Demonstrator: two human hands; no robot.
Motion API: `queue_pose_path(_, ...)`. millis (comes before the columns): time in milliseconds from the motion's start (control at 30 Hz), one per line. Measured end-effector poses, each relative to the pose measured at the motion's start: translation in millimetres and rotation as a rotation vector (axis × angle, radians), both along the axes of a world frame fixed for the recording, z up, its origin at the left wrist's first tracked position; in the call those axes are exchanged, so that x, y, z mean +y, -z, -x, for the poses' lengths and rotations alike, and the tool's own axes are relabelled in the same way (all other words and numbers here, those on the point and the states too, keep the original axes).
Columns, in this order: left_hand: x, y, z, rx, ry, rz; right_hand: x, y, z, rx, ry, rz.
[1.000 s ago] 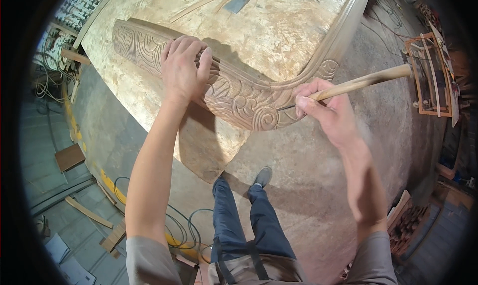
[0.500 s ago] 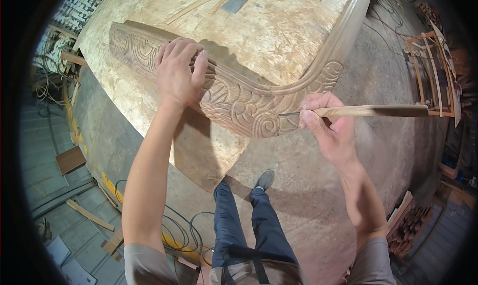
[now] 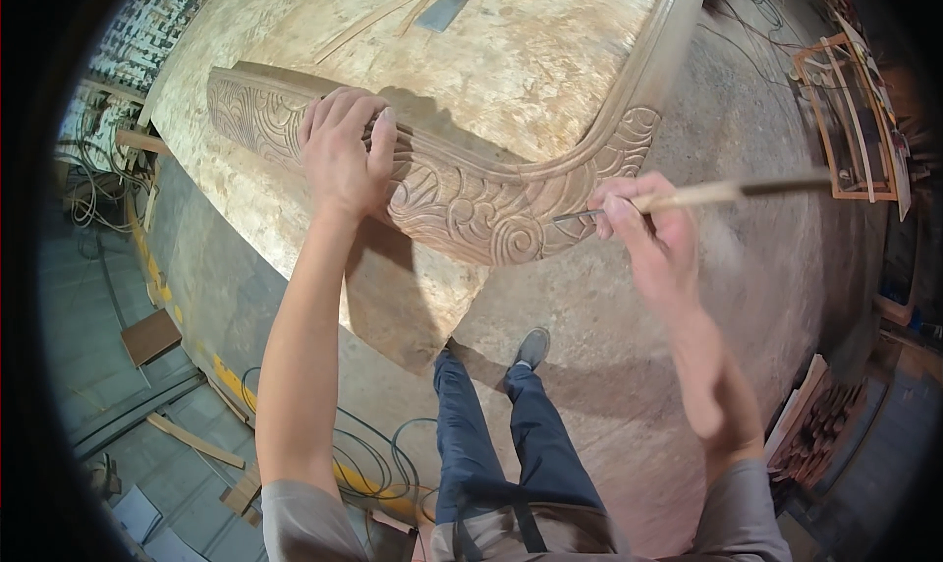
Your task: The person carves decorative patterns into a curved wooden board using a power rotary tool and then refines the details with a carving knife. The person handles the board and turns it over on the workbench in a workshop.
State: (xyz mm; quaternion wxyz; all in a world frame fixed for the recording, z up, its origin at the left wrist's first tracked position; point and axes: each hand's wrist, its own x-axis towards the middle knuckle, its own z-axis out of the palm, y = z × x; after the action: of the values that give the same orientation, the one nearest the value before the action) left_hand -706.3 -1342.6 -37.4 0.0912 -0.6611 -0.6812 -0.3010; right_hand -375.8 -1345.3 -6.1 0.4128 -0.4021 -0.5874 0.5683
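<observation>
A curved piece of carved wood (image 3: 457, 200), covered in swirls and scrolls, lies along the worktable edge and bends away at its right end. My left hand (image 3: 346, 147) grips its left half, fingers wrapped over the far edge. Between the fingers and thumb of my right hand (image 3: 648, 223) is a carving chisel (image 3: 685, 197) with a long pale wooden handle, dark toward its blurred outer end. Its thin metal tip meets the carving just right of a spiral scroll. Part of the blade is hidden by my fingers.
Beyond the carving, a flat metal scraper (image 3: 444, 10) and thin wood strips (image 3: 378, 28) lie on the pale worktable (image 3: 511, 81). An orange-brown wooden frame (image 3: 853, 130) stands at right, above a stack of wood pieces (image 3: 823, 424). Cables (image 3: 378, 459) and boards (image 3: 152, 338) lie on the floor at left.
The chisel's outer handle end has swung up and away, and its tip sits slightly farther right of the spiral. My left hand keeps its grip. The whole view has shifted slightly.
</observation>
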Motion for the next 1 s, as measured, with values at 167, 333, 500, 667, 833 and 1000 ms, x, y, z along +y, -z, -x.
queue_pose_path(167, 2, 3, -1, 0.018, 0.018, -0.009, -24, 18, 8, 0.076, 0.102, -0.113)
queue_pose_path(333, 0, 0, 0, 0.031, 0.022, 0.000, -26, 17, 14, 0.157, 0.106, -0.110)
queue_pose_path(500, 2, -1, 1, 0.055, 0.020, -0.009, -25, 20, 17, 0.084, 0.100, -0.155)
queue_pose_path(667, 3, -2, 0, 0.053, 0.029, 0.002, -14, 4, 20, 0.024, 0.076, -0.139)
queue_pose_path(833, 2, -5, 1, 0.068, 0.021, 0.019, 12, -6, 11, 0.088, -0.097, 0.153)
queue_pose_path(1000, 4, -1, 2, 0.044, 0.051, -0.043, -8, 1, 16, 0.034, 0.024, -0.062)
